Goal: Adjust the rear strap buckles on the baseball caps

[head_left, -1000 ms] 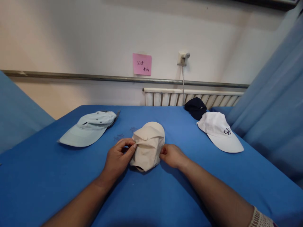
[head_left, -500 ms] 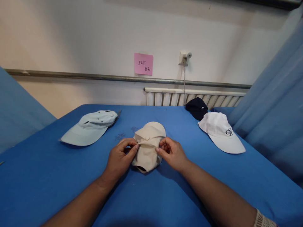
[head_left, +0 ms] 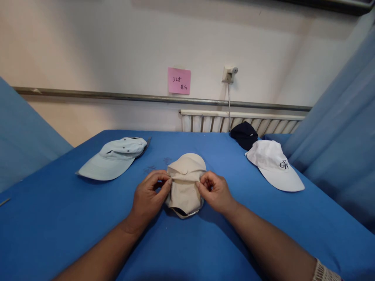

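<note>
A beige cap (head_left: 185, 187) lies folded in on itself at the middle of the blue table (head_left: 88, 230). My left hand (head_left: 149, 199) pinches its left edge between thumb and fingers. My right hand (head_left: 215, 191) pinches the right edge at the same height. Both hands are closed on the fabric, one on each side of the cap.
A pale blue cap (head_left: 113, 158) rests at the back left. A white cap with a dark logo (head_left: 274, 164) and a navy cap (head_left: 244, 134) lie at the back right. Blue curtains hang on both sides. A radiator (head_left: 234, 123) and a pink note (head_left: 179, 80) are on the wall.
My right hand has moved up from the cap's lower right side to its upper right edge and pinched it. The cap is folded narrower. My left hand keeps its pinch.
</note>
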`<action>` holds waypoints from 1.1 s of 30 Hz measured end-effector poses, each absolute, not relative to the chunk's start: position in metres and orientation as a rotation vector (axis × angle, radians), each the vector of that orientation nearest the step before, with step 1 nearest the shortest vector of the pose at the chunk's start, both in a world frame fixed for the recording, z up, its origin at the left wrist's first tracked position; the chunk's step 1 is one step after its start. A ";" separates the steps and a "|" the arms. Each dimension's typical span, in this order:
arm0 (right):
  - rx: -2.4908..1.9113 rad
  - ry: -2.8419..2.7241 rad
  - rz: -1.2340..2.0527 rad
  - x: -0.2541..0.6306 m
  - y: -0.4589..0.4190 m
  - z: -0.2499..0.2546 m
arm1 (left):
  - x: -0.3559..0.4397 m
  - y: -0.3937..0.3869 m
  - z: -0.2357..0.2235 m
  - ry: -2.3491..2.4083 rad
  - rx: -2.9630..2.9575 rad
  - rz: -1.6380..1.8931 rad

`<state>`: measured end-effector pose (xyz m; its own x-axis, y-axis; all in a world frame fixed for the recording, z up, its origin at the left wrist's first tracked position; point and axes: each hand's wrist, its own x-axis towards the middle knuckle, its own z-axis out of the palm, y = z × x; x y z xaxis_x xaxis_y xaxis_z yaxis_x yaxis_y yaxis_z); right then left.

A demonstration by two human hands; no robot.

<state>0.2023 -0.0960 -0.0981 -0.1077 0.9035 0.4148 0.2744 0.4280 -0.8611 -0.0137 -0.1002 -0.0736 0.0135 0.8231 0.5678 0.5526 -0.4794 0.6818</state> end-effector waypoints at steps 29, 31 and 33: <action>-1.083 -1.570 0.579 0.215 -0.077 -0.111 | -0.031 -0.087 -0.069 1.639 1.984 1.548; -1.165 -1.519 0.669 0.217 -0.065 -0.120 | -0.031 -0.090 -0.067 1.633 2.006 1.564; -1.250 -1.478 0.746 0.219 -0.054 -0.130 | -0.030 -0.095 -0.061 1.613 2.088 1.533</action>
